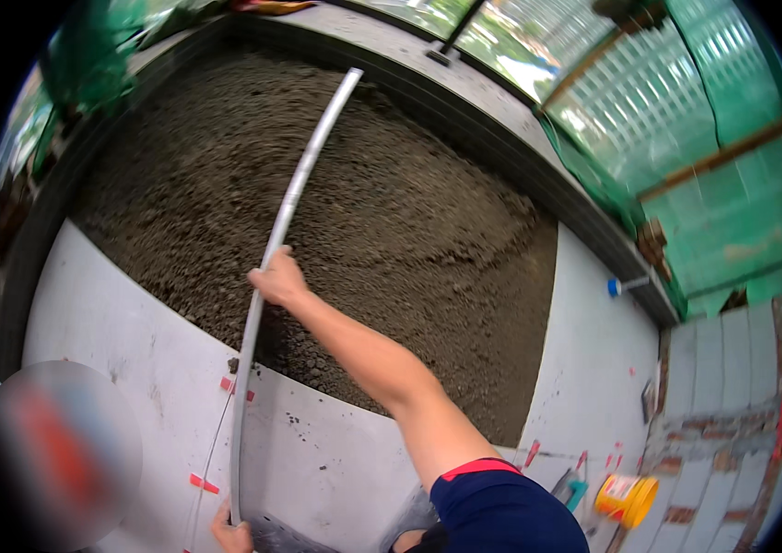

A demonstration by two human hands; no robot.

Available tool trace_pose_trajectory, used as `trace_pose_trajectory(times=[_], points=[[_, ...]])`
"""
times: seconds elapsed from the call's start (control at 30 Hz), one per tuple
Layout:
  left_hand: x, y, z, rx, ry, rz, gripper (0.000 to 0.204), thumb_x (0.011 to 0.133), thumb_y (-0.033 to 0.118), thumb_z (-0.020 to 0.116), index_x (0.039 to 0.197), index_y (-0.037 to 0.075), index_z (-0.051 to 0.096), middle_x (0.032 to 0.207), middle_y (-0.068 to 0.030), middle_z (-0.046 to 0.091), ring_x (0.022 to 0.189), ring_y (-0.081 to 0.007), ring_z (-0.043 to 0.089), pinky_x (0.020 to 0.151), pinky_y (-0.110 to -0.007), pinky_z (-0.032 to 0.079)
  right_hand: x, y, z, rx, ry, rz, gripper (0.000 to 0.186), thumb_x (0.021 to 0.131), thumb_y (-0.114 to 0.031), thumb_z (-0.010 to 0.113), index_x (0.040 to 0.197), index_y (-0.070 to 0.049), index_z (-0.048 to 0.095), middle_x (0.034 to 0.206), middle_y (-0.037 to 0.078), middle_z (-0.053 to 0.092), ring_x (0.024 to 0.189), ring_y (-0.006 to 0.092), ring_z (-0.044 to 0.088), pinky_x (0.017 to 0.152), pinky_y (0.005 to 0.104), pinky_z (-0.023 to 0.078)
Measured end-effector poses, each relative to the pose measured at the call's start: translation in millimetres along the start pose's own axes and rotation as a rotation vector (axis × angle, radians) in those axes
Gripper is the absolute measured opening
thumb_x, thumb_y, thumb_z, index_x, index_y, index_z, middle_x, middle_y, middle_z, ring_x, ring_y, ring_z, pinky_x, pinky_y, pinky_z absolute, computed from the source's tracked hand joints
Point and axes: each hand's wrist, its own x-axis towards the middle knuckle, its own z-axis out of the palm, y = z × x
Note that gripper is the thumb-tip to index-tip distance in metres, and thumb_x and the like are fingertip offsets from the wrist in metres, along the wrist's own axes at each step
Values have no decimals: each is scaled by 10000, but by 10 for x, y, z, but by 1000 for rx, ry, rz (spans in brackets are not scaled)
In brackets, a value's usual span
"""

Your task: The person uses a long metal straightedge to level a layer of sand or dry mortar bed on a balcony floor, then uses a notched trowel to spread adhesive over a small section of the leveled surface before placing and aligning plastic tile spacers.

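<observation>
My right hand [277,276] grips a long silver metal straightedge [317,138] from the left side of my reaching arm, over a bed of damp grey-brown mortar [428,203]. My left hand [231,532] grips the near end of the same bar at the lower edge. The bar crosses the mortar lengthwise and extends over large pale tiles [326,433] laid along the near side. Small red tile clips [203,482] stand at the tile joint beside the bar.
A dark raised border [603,253] with green netting [732,212] beyond surrounds the far sides. More pale tile [593,341] lies to the right. A yellow bucket [626,498] and a teal-handled tool [578,491] lie at lower right, near planks [732,359]. The lower left is blurred.
</observation>
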Motion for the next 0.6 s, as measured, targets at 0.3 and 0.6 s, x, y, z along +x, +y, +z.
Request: trace_pose_trajectory(times=[0.3, 0.6], points=[[-57, 57, 20, -54, -280, 247, 498, 763, 111, 518, 1246, 7, 583, 1122, -201, 653, 1021, -298, 619, 904, -366, 475, -1103, 1090, -1032, 98, 161, 206, 818, 811, -283, 628, 1307, 205, 198, 1118, 324, 577, 1053, 395, 603, 921, 422, 477], [190, 1454, -201, 422, -780, 528, 622, 745, -51, 476, 1363, 5, 442, 1292, -265, 519, 1154, -446, 507, 996, -451, 426, -2461, 2368, -2067, 223, 599, 504, 557, 788, -206, 626, 1171, 138, 412, 1115, 248, 561, 1031, 318, 574, 930, 383, 432]])
